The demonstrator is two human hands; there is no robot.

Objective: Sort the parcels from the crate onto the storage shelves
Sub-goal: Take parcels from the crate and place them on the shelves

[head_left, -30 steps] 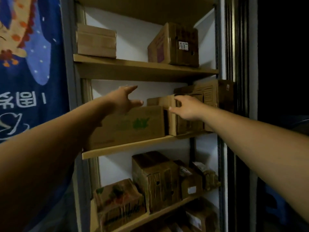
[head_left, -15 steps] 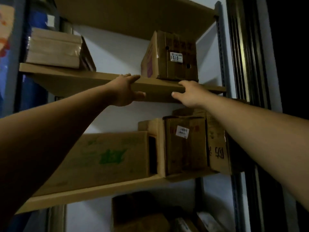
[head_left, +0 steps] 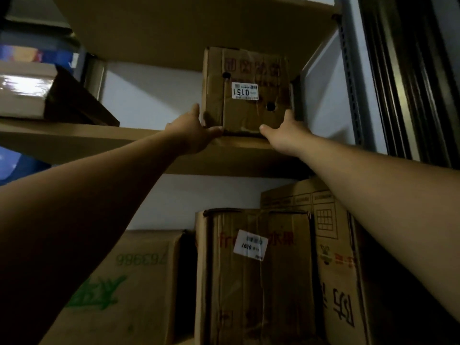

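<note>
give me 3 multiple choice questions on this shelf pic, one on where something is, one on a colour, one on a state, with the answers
1. Where is the 0151 box?
A. on the upper shelf
B. on the lower shelf
C. on the floor

2. What colour is the print on the lower left box?
A. blue
B. green
C. yellow

3. What are the hands doing?
A. hanging idle
B. both gripping the shelf edge
C. left hand and right hand touching the 0151 box's lower corners

Answers:
1 A, it stands on the board above the other boxes.
2 B, its number and marks are green.
3 C, one hand sits at each lower corner.
</note>
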